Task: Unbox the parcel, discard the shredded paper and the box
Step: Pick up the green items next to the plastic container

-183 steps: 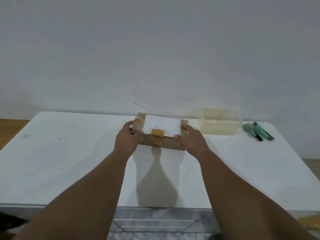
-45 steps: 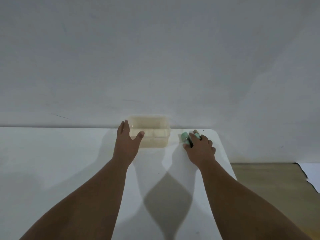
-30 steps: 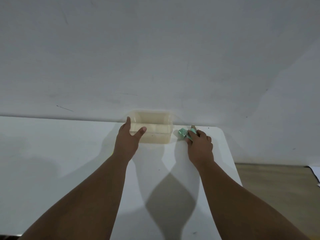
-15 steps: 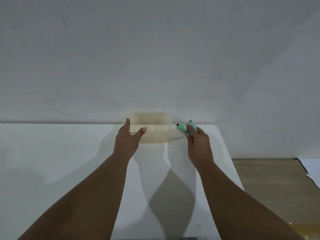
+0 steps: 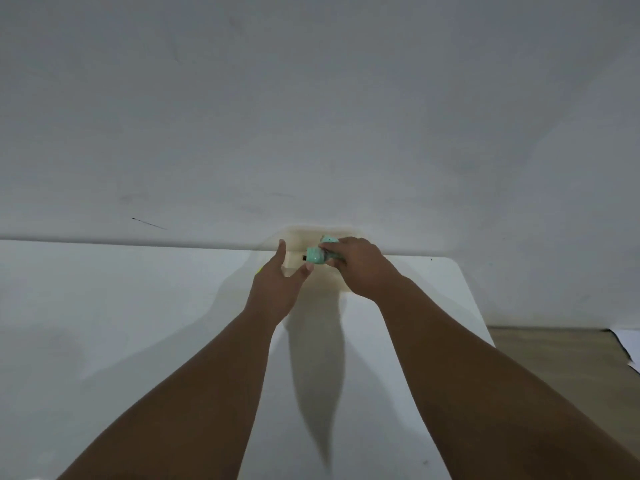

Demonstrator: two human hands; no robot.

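Observation:
My right hand (image 5: 360,268) is closed around mint-green tubes with black caps (image 5: 316,255) and holds them over a clear plastic container (image 5: 294,271) that stands at the table's far edge against the wall. My left hand (image 5: 277,289) rests at the container's left front rim, fingers apart, thumb on the near wall. The cardboard parcel is out of view.
The white table (image 5: 104,323) ends at a rounded right corner (image 5: 460,271), with wooden floor (image 5: 561,368) beyond it. A white sheet (image 5: 627,344) lies on the floor at far right. A plain white wall rises directly behind the table.
My right hand picked the green tubes up off the table and carried them left, over the container. My left hand stayed at the container's rim. The parcel left the view earlier.

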